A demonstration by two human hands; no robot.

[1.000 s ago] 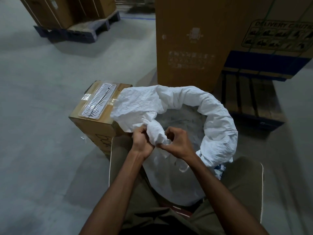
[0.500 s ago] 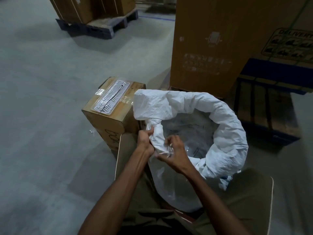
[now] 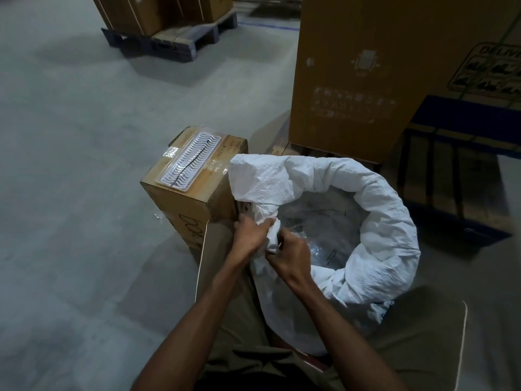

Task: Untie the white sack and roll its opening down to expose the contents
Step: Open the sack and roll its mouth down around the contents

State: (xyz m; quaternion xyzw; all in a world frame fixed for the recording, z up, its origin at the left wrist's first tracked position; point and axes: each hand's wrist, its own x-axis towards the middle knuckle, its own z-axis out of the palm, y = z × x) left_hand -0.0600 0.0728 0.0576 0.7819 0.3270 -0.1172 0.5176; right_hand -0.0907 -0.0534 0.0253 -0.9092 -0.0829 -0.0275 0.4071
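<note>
The white sack (image 3: 377,230) stands upright between the person's knees, right of centre, its long axis vertical and its mouth facing up toward the camera. The rim is rolled into a thick, crumpled ring around the far and right sides. On the near left side the cloth bunches into a twisted wad instead of a roll. Inside the mouth lies clear plastic (image 3: 318,235) with something dark behind it, too dim to make out.

Just left of the sack, touching or nearly touching it, stands a small cardboard box (image 3: 183,204) with a ribbed white tray (image 3: 190,160) taped on top. A tall cardboard box (image 3: 366,80) rises just beyond the sack on the far side. To the right of that sits a blue pallet (image 3: 456,176). Far off at the upper left, more boxes rest on another pallet (image 3: 169,40). The concrete floor (image 3: 70,165) is bare around them. The person's trouser legs (image 3: 225,292) flank the sack on both near sides.

The left hand (image 3: 249,235) is closed around the twisted wad at the near left rim, fingers curled over the cloth. The right hand (image 3: 291,256) pinches the same wad from the right, thumb and fingers pressed on the white fabric. The two hands sit just beside each other, almost touching.
</note>
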